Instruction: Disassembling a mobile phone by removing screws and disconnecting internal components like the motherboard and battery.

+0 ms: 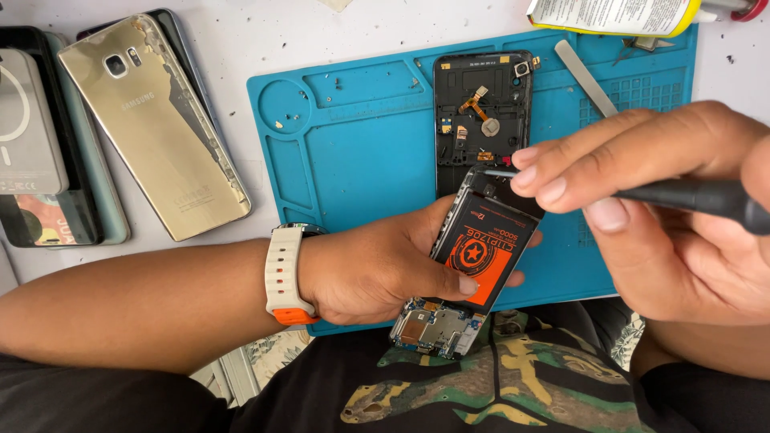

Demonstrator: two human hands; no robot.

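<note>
Here, opened smartphone [469, 265] gripped in the left hand [377, 269], raised above the near edge of the blue repair mat [353, 152] rather than lying on it. Fingers curled under the body, thumb pressed across the black-and-orange battery [484, 247] face; clamped fully round it. Long axis tilted: exposed circuit board [437, 327] end low and toward the body, upper end high, pointing away and slightly right. Right hand [666, 216] closed in a pinch on a black-handled screwdriver [690, 196], thumb and first two fingers bunched near the shaft. Screwdriver lying almost level, handle off to the right, thin metal tip [497, 171] pointing left and meeting the phone's upper end, just above the battery's top edge. So: work point at the far upper end of the phone, left of the right hand and nearer to it than to the left hand's grip. Beyond the tip, flat on the mat, a separate black phone frame [484, 108] with small flex parts. Metal pry tool [585, 78] lying to the right of that. Gold phone back [156, 124] and other handsets resting on the white counter [265, 40] to the left, well apart. Pale watch with orange strap [286, 277] on the left wrist.
</note>
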